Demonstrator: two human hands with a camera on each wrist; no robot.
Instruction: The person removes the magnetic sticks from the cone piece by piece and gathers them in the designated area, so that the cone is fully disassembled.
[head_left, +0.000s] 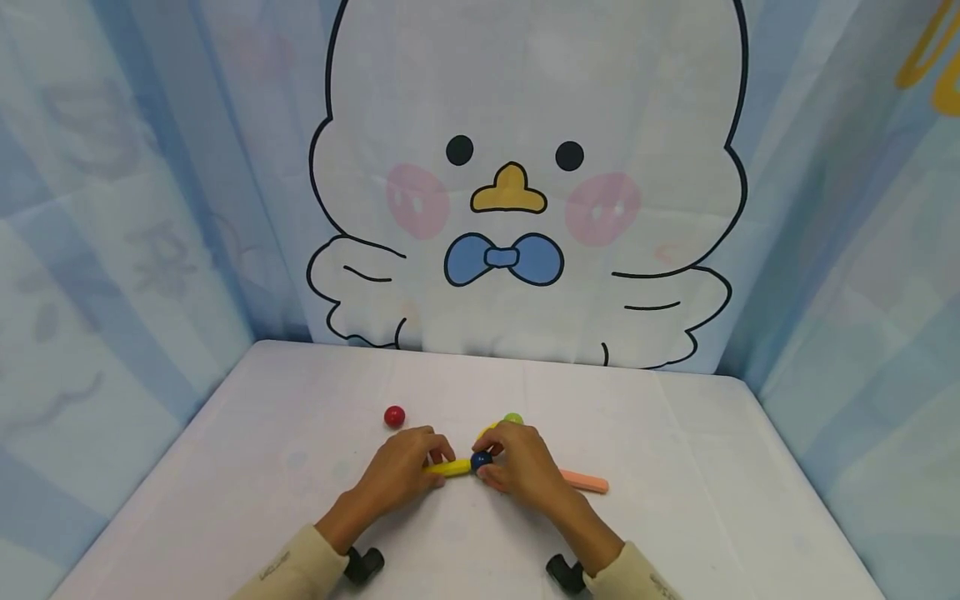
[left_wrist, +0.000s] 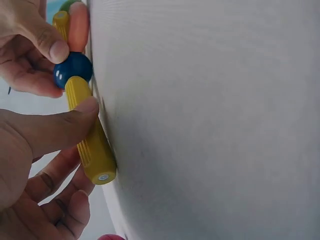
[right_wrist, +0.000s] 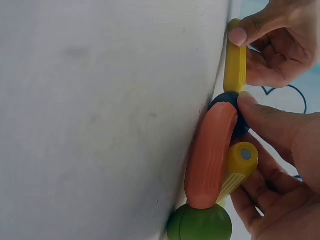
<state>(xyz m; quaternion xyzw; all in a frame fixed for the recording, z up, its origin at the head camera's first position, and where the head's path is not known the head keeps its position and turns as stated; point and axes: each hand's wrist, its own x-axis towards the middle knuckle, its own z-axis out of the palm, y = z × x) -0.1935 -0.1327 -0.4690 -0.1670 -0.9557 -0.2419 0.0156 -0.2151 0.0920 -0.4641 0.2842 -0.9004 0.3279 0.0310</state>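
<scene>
Between thumb and fingers, my left hand (head_left: 408,460) pinches a ridged yellow rod (left_wrist: 91,137) with a small metallic disc in its end. The rod's other end is right at a dark blue ball (head_left: 481,461), which my right hand (head_left: 525,462) grips with thumb and fingertips. An orange rod (right_wrist: 211,155) extends from beside the blue ball toward a green ball (right_wrist: 200,222). A second yellow rod (right_wrist: 242,162) lies beside the orange one, near the right fingers; the right hand partly hides these pieces in the head view.
A red ball (head_left: 394,417) sits on the white table (head_left: 675,467) beyond the left hand. Past the right hand shows a lime-green ball (head_left: 513,418). Patterned curtains (head_left: 112,208) enclose the table's back and sides. Black devices (head_left: 364,567) are at both wrists.
</scene>
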